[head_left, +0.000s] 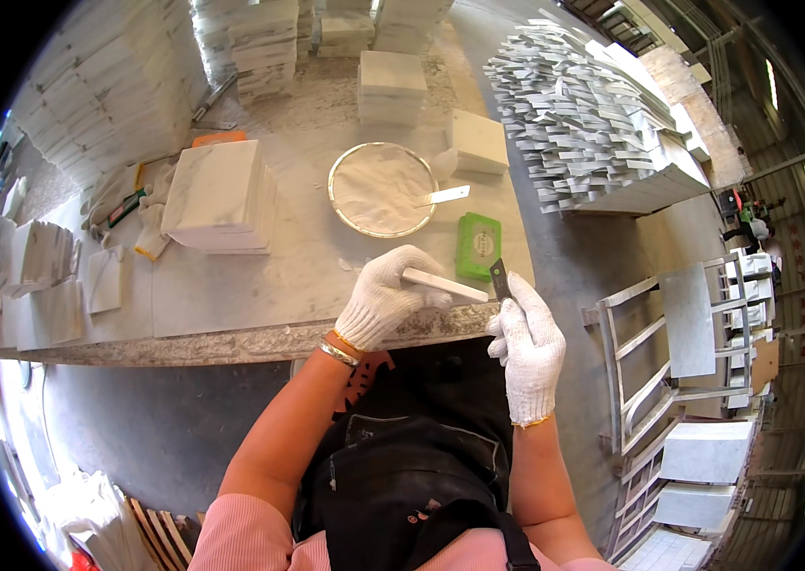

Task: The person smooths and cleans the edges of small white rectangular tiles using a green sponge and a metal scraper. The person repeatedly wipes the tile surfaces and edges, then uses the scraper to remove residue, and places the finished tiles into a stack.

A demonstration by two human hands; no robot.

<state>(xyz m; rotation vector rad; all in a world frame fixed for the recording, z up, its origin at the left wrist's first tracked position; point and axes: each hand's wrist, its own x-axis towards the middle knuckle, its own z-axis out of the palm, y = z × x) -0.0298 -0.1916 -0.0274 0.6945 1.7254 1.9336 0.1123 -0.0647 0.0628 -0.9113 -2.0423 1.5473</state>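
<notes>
Over the near edge of the table [298, 314], the gloved left hand [382, 297] is closed around a slim white tile [445, 285], seen edge-on. Beside the tile's right end, the gloved right hand [528, 347] pinches a dark, flat scraper blade [498, 278] between thumb and fingers. Just beyond lies a green box [479, 246]; farther back, a round bowl [332, 185] of white powder [374, 186] holds a spatula [445, 196].

Grey floor [184, 419] is visible at eight o'clock, beside the pale desk [293, 295]. An open-framed rack [612, 385] stands between three and four o'clock. At two o'clock, a narrow light strip [772, 84] shines brightly.
</notes>
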